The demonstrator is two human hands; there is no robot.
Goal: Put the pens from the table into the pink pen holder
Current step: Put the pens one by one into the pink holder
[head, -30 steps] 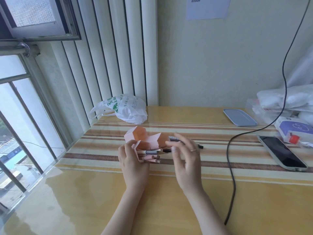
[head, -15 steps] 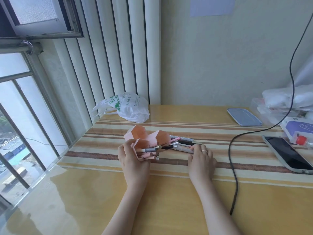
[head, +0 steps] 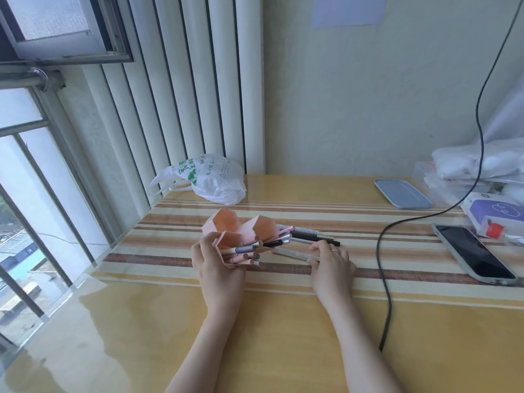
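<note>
Several pens (head: 249,251) already poke out of the holder (head: 241,232), which lies tipped on its side on the table (head: 283,321); I judge my left hand (head: 217,265) keeps it that way so pens can slide in lengthwise rather than be dropped in from above. That hand wraps the near edge, thumb on top, fingers curled around the pink card. The holder looks like thin folded card, matte, with hexagonal cells open toward me, so it should dent under a hard squeeze. My right hand (head: 331,265) rests on the loose pens (head: 306,239) just right of the holder, fingertips pinching a pale slim one (head: 292,253). These are smooth, round barrels, black, grey and pink, prone to roll on the glossy tabletop
</note>
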